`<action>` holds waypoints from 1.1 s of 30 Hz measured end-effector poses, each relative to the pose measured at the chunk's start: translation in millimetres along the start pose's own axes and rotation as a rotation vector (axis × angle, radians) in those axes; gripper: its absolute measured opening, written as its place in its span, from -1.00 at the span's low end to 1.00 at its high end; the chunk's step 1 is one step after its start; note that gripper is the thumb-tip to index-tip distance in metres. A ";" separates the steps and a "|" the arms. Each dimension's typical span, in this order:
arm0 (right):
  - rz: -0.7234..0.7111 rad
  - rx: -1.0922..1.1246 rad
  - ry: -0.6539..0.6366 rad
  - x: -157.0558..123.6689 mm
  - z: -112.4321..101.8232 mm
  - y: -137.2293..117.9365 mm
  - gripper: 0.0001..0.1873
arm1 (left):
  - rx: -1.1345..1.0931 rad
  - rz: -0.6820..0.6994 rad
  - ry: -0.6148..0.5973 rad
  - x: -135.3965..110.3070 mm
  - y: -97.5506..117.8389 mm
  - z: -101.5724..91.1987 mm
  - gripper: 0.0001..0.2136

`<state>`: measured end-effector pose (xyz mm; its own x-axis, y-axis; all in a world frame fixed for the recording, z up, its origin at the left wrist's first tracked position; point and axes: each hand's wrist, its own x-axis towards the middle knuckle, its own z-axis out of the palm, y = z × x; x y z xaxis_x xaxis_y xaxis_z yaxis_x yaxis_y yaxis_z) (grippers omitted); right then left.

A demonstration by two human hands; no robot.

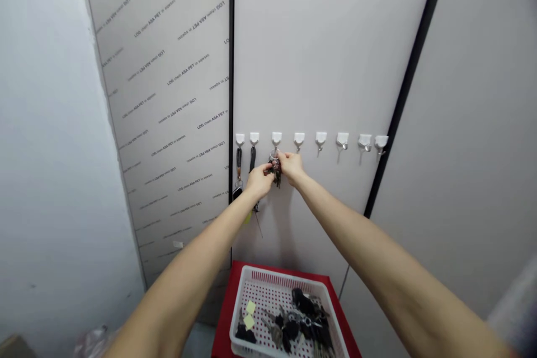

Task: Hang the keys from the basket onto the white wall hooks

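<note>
A bunch of keys (pixel 276 174) on a metal ring hangs just under the third white wall hook (pixel 277 139) from the left. My right hand (pixel 290 164) pinches the ring near the hook; whether the ring sits on the hook, I cannot tell. From the left, my left hand (pixel 260 180) has its fingers closed on the keys. Beside it, on the two leftmost hooks, hang a key with a dark strap (pixel 239 165) and another dark strap (pixel 253 158), the latter partly hidden behind my left hand.
More white hooks (pixel 342 140) run in a row to the right along the pale panel. Below stands a white plastic basket (pixel 283 275) holding several keys, black fobs and yellow paper notes (pixel 250 307), on a red surface (pixel 222 321). Dark vertical strips (pixel 231 95) divide the panels.
</note>
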<state>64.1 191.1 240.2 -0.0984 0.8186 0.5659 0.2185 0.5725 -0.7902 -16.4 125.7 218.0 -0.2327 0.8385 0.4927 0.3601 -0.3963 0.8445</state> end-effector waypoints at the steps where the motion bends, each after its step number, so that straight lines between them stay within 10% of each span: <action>1: 0.007 -0.012 0.027 -2.9 -0.4 2.4 -0.67 | -0.015 -0.006 0.009 -4.4 -3.2 -0.4 -0.70; 7: -0.046 -0.198 0.010 -62.2 -21.6 28.7 -0.69 | 0.025 -0.007 0.000 -63.8 -37.8 7.2 -0.72; 14: 0.110 -0.474 -0.771 -190.5 -64.2 94.7 -0.78 | 0.180 -0.143 -0.458 -167.2 -106.7 39.4 -0.71; 18: 0.050 -0.664 -0.926 -232.3 -76.1 116.7 -0.74 | 0.396 -0.150 -0.650 -198.4 -125.2 49.1 -0.69; 33: -0.022 -0.988 -0.875 -226.8 -59.6 134.4 -0.75 | 0.616 -0.228 -0.732 -198.4 -132.4 30.2 -0.76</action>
<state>173.7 79.6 19.7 -0.6205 0.7821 -0.0569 0.7840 0.6171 -0.0679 9.4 23.1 2.1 0.1877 0.9775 -0.0959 0.8323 -0.1065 0.5441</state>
